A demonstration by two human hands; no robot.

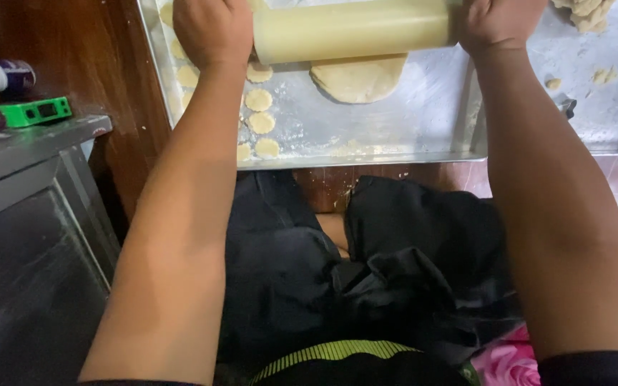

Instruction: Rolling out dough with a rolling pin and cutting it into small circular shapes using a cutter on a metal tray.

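Observation:
A thick cream rolling pin lies across a flat sheet of pale dough on a floured metal tray. My left hand grips the pin's left end and my right hand grips its right end. Several small round dough discs lie on the tray just under and beside my left wrist.
A second metal tray at the right carries a lump of dough and crumbs. A grey metal cabinet stands at the left, with a green gadget and bottles on top. My legs in dark cloth are below the trays.

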